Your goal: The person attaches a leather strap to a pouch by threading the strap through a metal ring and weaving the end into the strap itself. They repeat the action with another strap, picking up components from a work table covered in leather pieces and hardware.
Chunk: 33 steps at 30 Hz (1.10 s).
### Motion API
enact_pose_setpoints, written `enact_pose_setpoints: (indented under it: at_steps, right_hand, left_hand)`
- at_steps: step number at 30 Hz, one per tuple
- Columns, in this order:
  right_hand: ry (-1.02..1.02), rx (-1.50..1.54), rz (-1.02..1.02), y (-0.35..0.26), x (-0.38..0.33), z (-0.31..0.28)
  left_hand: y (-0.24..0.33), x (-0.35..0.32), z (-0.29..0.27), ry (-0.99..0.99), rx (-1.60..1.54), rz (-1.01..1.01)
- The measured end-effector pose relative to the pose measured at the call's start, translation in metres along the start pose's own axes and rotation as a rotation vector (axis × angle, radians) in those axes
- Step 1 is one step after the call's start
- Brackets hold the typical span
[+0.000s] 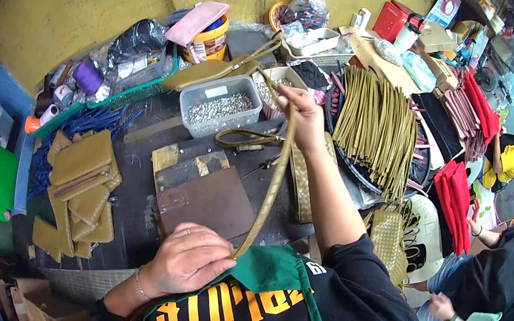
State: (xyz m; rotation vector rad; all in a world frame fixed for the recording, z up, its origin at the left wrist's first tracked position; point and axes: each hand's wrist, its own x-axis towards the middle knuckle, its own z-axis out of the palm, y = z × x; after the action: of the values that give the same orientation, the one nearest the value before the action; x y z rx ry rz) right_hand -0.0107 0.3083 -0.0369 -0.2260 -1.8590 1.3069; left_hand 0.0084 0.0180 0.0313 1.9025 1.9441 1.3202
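A long olive-gold strap point(274, 185) with a woven pattern stretches between my two hands. Its lower end is pinched in my left hand point(189, 259), close to my chest. Higher up and farther out, my right hand point(302, 118) grips the strap between thumb and fingers. Beyond the right hand, the strap's far part runs toward an olive-gold pouch point(200, 75); whether they are joined I cannot tell. A looped strap point(237, 140) with metal hardware lies on the dark table. Below it sits a brown board point(208, 198) on a worn block.
A clear plastic box point(194, 120) holds many small metal fittings. Flat olive pouches point(82, 183) are piled on the left. At right, many cut straps point(375, 127) fill a round tray. A co-worker's hand point(442, 308) is at lower right; another person point(513, 158) in yellow sits farther off.
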Motion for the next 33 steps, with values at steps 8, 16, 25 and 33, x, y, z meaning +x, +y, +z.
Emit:
enact_pose_setpoints:
  at_steps: [8, 16, 25, 33]
  right_hand:
    - [-0.327, 1.183, 0.607, -0.083, -0.082, 0.02]
    - [-0.457, 0.844, 0.564, -0.095, -0.12, 0.035]
    - [-0.509, 0.712, 0.344, -0.096, -0.132, 0.036]
    - [-0.533, 0.682, 0.305, -0.098, -0.132, 0.034]
  left_hand:
    - [-0.012, -0.006, -0.014, 0.093, 0.373, -0.066]
    - [-0.016, -0.016, -0.009, 0.133, 0.489, -0.11]
    - [-0.024, -0.025, -0.004, 0.102, 0.54, -0.079]
    - [-0.024, -0.025, -0.004, 0.101, 0.514, -0.104]
